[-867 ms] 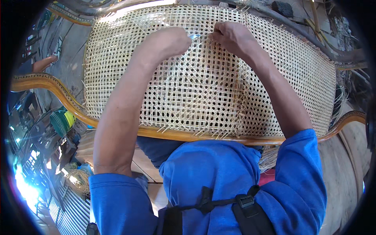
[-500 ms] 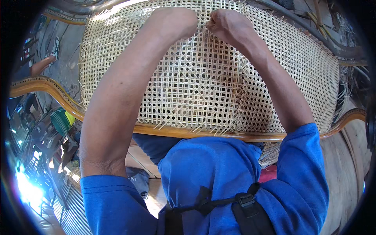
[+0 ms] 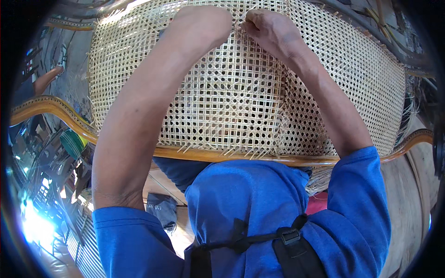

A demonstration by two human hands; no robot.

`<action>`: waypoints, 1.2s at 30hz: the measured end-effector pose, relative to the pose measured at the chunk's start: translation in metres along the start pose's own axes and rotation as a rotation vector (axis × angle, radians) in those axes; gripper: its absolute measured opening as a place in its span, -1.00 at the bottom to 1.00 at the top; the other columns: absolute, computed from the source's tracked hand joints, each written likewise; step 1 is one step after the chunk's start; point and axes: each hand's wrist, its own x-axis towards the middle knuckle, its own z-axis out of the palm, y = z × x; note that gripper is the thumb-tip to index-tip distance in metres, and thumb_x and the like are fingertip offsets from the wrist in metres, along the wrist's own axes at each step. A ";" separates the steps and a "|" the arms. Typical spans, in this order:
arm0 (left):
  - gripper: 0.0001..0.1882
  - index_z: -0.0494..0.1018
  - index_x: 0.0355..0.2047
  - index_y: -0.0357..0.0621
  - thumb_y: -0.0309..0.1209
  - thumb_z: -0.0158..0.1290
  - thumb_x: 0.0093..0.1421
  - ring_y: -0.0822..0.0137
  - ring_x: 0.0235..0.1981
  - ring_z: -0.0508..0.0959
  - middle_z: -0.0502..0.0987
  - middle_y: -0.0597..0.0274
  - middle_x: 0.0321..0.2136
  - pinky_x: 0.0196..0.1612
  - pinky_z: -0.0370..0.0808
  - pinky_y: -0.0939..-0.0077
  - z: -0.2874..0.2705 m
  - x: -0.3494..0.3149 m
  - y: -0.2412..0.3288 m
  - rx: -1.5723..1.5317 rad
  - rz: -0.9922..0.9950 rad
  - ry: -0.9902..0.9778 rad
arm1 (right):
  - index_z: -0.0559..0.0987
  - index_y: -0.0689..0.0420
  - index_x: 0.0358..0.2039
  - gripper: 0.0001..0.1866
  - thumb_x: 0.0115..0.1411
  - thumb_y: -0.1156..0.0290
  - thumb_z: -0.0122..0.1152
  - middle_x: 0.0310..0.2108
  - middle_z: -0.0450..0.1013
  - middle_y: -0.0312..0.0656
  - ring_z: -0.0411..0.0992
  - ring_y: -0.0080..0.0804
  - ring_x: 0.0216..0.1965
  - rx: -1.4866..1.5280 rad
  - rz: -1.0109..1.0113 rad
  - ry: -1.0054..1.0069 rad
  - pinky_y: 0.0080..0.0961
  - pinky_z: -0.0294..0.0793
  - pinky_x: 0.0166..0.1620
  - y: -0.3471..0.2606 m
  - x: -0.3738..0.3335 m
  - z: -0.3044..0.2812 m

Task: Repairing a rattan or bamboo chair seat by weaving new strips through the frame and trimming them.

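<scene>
A wide panel of woven cane point(image 3: 222, 102) is stretched over a curved brown wooden frame point(image 3: 185, 154) in front of me. Both my hands are at its far middle, a small gap apart. My left hand point(image 3: 204, 23) is bent away over the weave, and its fingers are hidden behind the wrist and back of the hand. Curled fingers close my right hand point(image 3: 271, 28) just above the cane; what they pinch is too small to make out. Loose cane ends point(image 3: 252, 152) stick out over the near rail. Denser weave lies right of the middle.
Curved wooden arms extend at the left point(image 3: 53, 105) and right point(image 3: 412, 139) of the panel. A green container point(image 3: 72, 143) stands at the left. Another person's leg point(image 3: 44, 81) shows at the far left. A bundle of loose strands point(image 3: 320, 180) hangs below the near rail.
My right hand has shifted slightly left and its grip has turned a little. My left forearm has also edged left. The panel appears slightly higher and further left in view.
</scene>
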 end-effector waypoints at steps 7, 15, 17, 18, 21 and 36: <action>-0.81 0.52 -0.41 -0.29 -0.44 -0.02 0.03 0.07 -0.45 0.58 0.55 -0.06 -0.45 -0.37 0.48 0.17 0.002 0.022 -0.012 0.076 0.170 -0.077 | 0.31 0.21 -0.54 -0.85 0.16 0.49 -0.08 -0.54 0.19 -0.30 0.25 -0.48 -0.43 -0.678 0.068 0.022 -0.42 0.34 -0.08 -0.017 -0.001 0.021; -0.56 0.47 -0.52 -0.36 -0.13 -0.05 0.17 0.17 -0.61 0.46 0.47 0.02 -0.64 -0.46 0.43 0.23 0.010 0.000 -0.017 -0.063 0.092 0.088 | 0.44 0.20 -0.55 -0.85 0.11 0.42 0.05 -0.60 0.36 -0.09 0.36 -0.33 -0.52 -1.498 -0.321 -0.001 -0.37 0.38 -0.42 -0.050 -0.005 0.051; -0.55 0.47 -0.55 -0.36 -0.13 -0.05 0.17 0.14 -0.65 0.43 0.44 0.02 -0.67 -0.50 0.39 0.24 0.013 -0.023 -0.051 -0.111 0.022 0.056 | 0.43 0.21 -0.49 -0.83 0.19 0.43 -0.06 -0.58 0.34 -0.04 0.32 -0.23 -0.54 -1.458 -0.300 -0.001 -0.30 0.38 -0.40 -0.062 -0.007 0.048; -0.53 0.46 -0.57 -0.35 -0.11 -0.05 0.16 0.13 -0.66 0.43 0.42 0.02 -0.70 -0.51 0.37 0.25 0.023 -0.041 -0.087 -0.084 0.093 0.119 | 0.41 0.21 -0.48 -0.81 0.22 0.42 -0.11 -0.57 0.34 -0.06 0.33 -0.23 -0.52 -1.425 -0.454 0.069 -0.27 0.37 -0.40 -0.067 -0.013 0.048; -0.50 0.45 -0.60 -0.34 -0.07 -0.05 0.15 0.12 -0.66 0.43 0.40 0.00 -0.71 -0.50 0.36 0.25 0.011 -0.080 -0.088 -0.120 0.158 0.202 | 0.48 0.25 -0.17 -0.71 0.29 0.32 -0.11 -0.27 0.47 0.06 0.46 -0.22 -0.19 -0.837 -0.166 -0.080 -0.34 0.47 -0.12 -0.053 -0.011 0.079; -0.71 0.42 -0.53 -0.21 -0.22 -0.09 0.12 0.24 -0.69 0.42 0.40 0.21 -0.74 -0.49 0.39 0.25 0.033 -0.014 -0.036 -0.448 0.053 0.117 | 0.52 0.25 -0.35 -0.82 0.13 0.38 0.14 -0.47 0.45 -0.07 0.44 -0.12 -0.39 -1.300 -0.368 -0.008 -0.32 0.43 -0.30 -0.061 0.001 0.044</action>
